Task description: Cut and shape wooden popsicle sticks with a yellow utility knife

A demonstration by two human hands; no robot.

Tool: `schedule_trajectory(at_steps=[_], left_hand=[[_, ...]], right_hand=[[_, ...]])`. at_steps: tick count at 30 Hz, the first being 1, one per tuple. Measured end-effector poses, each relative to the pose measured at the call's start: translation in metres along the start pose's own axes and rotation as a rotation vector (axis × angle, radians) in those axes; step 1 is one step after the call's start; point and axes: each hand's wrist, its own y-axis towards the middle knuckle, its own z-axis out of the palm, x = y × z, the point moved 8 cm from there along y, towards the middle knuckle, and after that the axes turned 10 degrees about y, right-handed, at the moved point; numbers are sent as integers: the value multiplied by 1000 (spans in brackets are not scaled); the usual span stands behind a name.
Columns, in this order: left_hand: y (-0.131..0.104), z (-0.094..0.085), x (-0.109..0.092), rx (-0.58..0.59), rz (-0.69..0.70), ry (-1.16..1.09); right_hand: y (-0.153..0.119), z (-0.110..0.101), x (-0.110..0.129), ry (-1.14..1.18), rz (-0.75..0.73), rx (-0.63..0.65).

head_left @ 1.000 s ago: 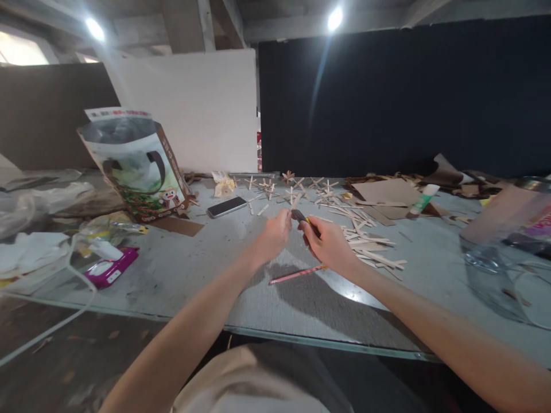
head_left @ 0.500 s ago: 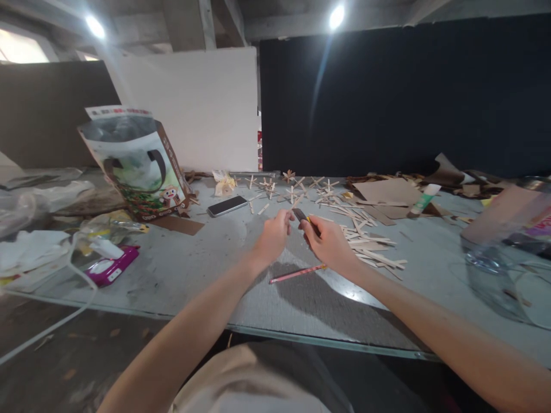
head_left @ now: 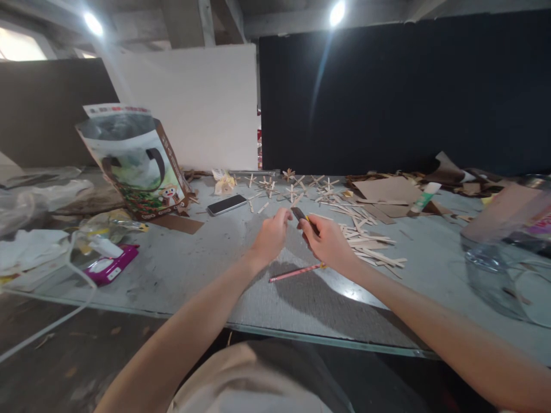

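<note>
My right hand (head_left: 328, 236) is wrapped round a utility knife (head_left: 298, 213) with a dark body and a bit of yellow. The knife's front end points up and left, close to the fingertips of my left hand (head_left: 273, 230). Those fingers are curled in a pinch, and what they hold, if anything, is too small to make out. Below the hands, a pink pencil (head_left: 297, 272) lies on the grey table (head_left: 206, 269). Thin wooden sticks (head_left: 374, 256) are piled just right of my right hand. Beyond both hands stand or lie several crossed stick pieces (head_left: 269, 186).
A black phone (head_left: 227, 205) lies left of the sticks. Farther left are a large printed bag (head_left: 138, 172) and a purple wipes pack (head_left: 114, 265). Cardboard sheets (head_left: 383, 190) and a green-and-white tube (head_left: 425, 198) lie back right. A clear plastic container (head_left: 491, 287) stands at right.
Both hands stay almost in place, with only a very slight shift of the left fingers and the knife. Nothing on the table has visibly moved.
</note>
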Motion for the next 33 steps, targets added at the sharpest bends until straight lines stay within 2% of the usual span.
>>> schedule_trajectory(at_steps=[5,12,20,25,29,33], left_hand=[[-2,2,2,12,3,-4],[-5,6,5,-6,-10,30],[-6,3,0,-35,-12,-10],[-5,4,1,-50,3,-62],[-1,5,8,-106,-106,-220],[1,17,13,11,-239,-394]], right_hand=[[-1,7,-7,147,68,17],[-6,22,-17,445,287,71],[-10,31,-9,691,347,145],[-11,35,-13,851,416,179],[-8,34,-12,1009,436,235],[-1,21,-13,995,363,150]])
